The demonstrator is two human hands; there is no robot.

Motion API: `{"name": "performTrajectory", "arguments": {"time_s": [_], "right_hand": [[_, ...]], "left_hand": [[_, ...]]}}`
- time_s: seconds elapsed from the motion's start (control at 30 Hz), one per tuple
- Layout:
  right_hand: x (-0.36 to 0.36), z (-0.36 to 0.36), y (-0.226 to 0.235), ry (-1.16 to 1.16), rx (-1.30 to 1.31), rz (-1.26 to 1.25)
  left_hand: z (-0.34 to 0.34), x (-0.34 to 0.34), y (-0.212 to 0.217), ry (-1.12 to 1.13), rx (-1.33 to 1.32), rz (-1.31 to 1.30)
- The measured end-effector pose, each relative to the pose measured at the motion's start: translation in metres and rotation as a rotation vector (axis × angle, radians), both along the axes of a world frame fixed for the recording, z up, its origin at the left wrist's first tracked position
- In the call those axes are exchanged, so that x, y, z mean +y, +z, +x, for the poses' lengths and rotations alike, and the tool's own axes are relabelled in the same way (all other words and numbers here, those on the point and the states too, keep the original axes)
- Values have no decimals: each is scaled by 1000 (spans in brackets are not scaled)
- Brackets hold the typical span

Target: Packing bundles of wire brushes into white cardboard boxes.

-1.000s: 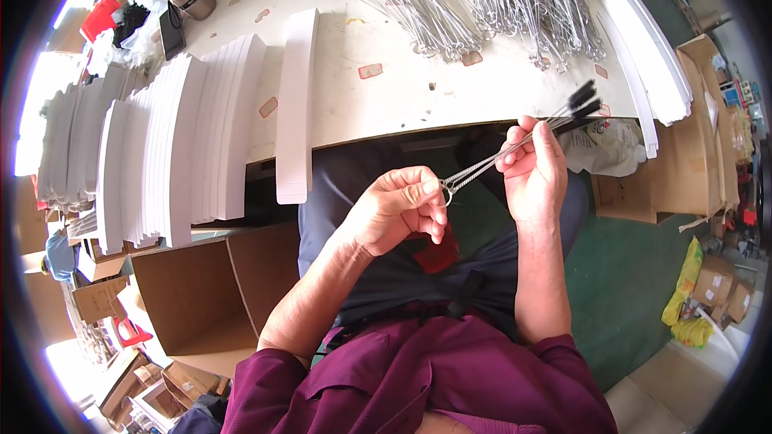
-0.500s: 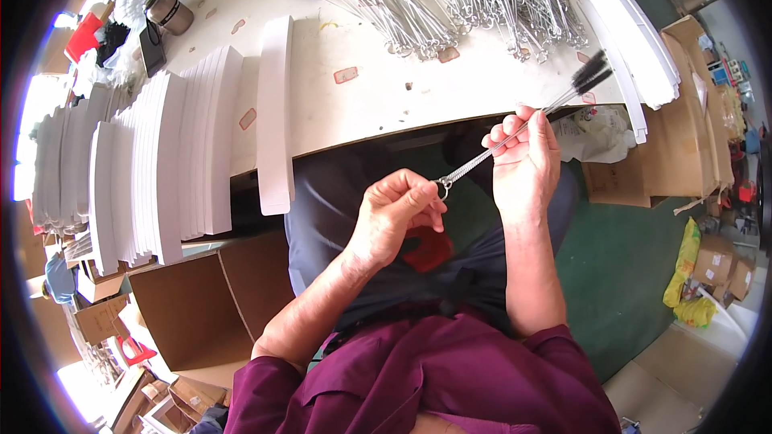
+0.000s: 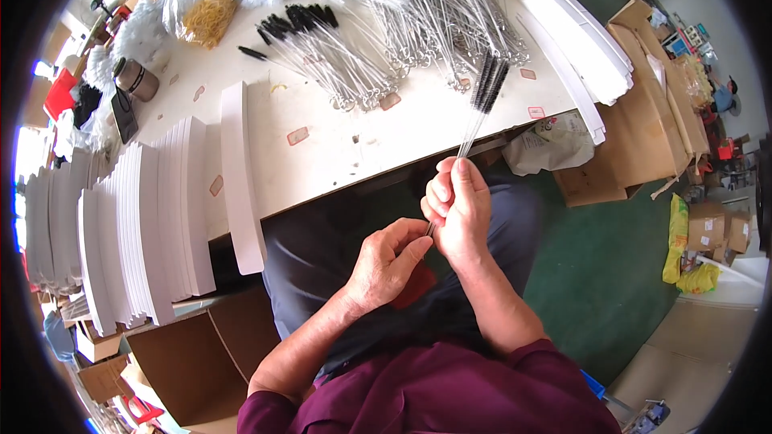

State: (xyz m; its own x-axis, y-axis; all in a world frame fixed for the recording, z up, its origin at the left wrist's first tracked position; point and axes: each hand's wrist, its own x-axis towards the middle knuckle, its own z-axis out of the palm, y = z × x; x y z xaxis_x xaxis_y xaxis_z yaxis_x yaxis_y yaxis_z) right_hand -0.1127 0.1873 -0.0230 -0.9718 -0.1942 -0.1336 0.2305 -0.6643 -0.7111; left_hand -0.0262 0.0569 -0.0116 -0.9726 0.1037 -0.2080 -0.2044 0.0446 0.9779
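Evidently, in the head view, a small bunch of black-bristled brushes sits right of centre, gripped by both hands. The right hand has thumb and fingers closed around the wire stems partway along; the left hand, lower and further left, pinches their bottom ends between thumb and forefinger, and the tips of those ends are hidden by the fingers. The exact number of brushes cannot be told.

Their long axis slants from the left fingertips up and slightly rightward through the right hand, so the bristled heads lie beyond the right grip, which is the nearer one to them. These heads overlap, in the picture, the front part of the white table.

At the upper centre lie a pile of black-headed brushes and, to its right, a larger pile of white-headed brushes. A single long white box overhangs the table's edge, left of centre, well apart from both hands.
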Motion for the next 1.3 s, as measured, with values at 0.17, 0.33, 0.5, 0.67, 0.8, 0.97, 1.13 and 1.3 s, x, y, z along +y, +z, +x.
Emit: {"name": "performTrajectory", "arguments": {"time_s": [0.17, 0.33, 0.5, 0.67, 0.8, 0.97, 1.13, 1.3], "right_hand": [[5, 0, -3, -14, -21, 3], [5, 4, -7, -29, -28, -21], [10, 3, -16, -15, -6, -49], [15, 2, -18, -14, 5, 6], [23, 0, -21, -23, 5, -12], [30, -16, -7, -69, -4, -30], [44, -54, 13, -145, 43, 49], [67, -121, 17, -172, 8, 258]], "left_hand": [[-5, 4, -2, -12, -61, 12], [-5, 2, -8, -111, -123, 53], [-5, -1, -10, -71, -139, 89], [-5, -5, -11, -39, -145, 127], [-8, -5, -6, -39, -151, 45], [-14, 14, -13, -176, -162, 115], [-42, 4, 1, -153, 39, -237], [-124, -20, 44, 1, 280, -625]]}}
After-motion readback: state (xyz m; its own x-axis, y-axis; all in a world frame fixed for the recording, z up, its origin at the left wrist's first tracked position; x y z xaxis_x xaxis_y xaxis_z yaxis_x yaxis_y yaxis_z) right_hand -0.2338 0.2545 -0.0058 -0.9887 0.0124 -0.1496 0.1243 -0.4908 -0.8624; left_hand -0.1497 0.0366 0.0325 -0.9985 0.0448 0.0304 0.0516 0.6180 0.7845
